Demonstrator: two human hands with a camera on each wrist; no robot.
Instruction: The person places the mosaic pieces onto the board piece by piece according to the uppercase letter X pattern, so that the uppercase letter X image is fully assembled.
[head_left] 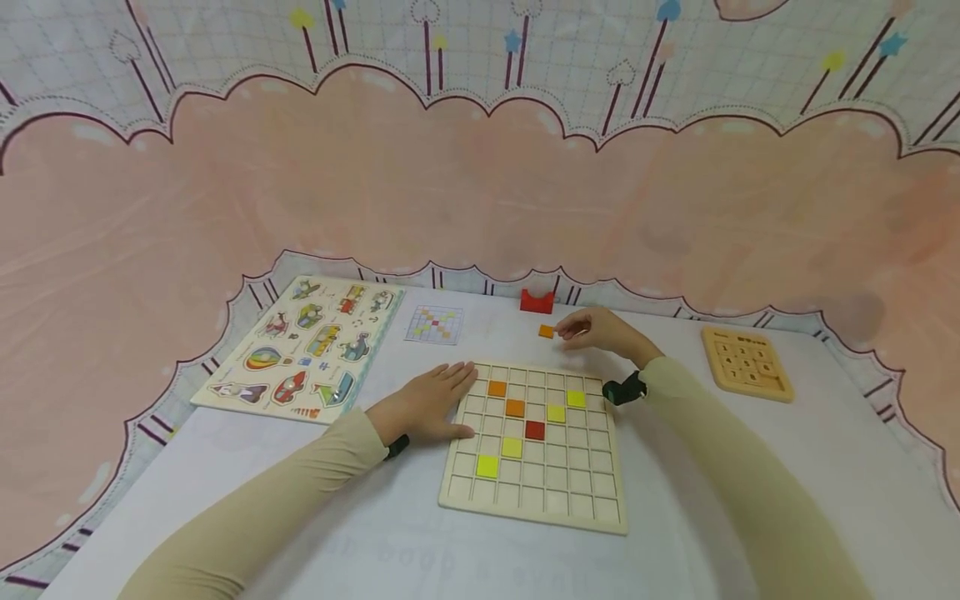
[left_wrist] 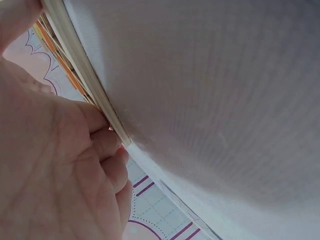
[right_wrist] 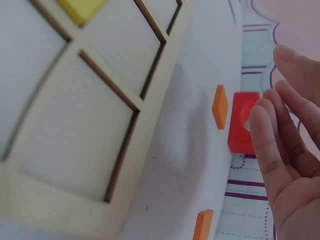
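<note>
A pale wooden grid board (head_left: 555,504) lies on the table, with orange, yellow and red square tiles in some cells, among them a red tile (head_left: 535,430). My left hand (head_left: 431,402) rests at its upper left edge, fingers stretched out; the left wrist view shows the fingertips against the board's rim (left_wrist: 87,75). Beyond the board, my right hand (head_left: 596,331) hovers with bent fingers beside a loose orange tile (head_left: 547,331). In the right wrist view, thumb and fingers stand apart with nothing between them, and two orange tiles (right_wrist: 220,107) lie on the table.
A red notched block (head_left: 537,302) stands at the back. To the left are a printed grid card (head_left: 434,325) and a picture puzzle board (head_left: 300,350) with vehicles. A wooden number puzzle (head_left: 747,363) lies at the right. A patterned cloth (head_left: 450,192) hangs behind.
</note>
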